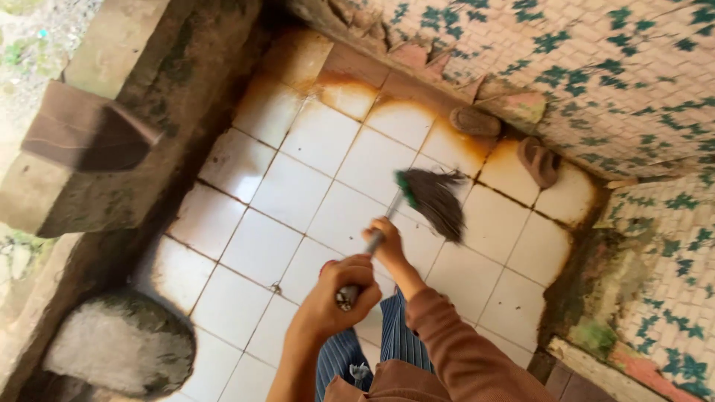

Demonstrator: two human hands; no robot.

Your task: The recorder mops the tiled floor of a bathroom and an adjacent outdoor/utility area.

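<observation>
The white tiled floor (298,186), rust-stained along its far edge, spread out beyond and below both hands, and the wall of small tiles with green leaf marks (596,67) rose well past the fingers on the far right. To the left of the hands ran a mossy concrete kerb (141,149), with a rounded grey stone (119,342) lying near its close end, well apart from the fingers. Two brown sandals (538,161) lay by the foot of the wall, beyond the broom's bristles. The broom (436,199) itself slanted away from the person, its dark bristle head resting on the tiles ahead of the fingers and its thin handle running back through both fists. The right hand (387,242) was wrapped shut around the handle's middle, just behind the green collar, while the left hand (335,298) gripped the butt end, fingers curled tight, nearer the striped trousers (395,342)
</observation>
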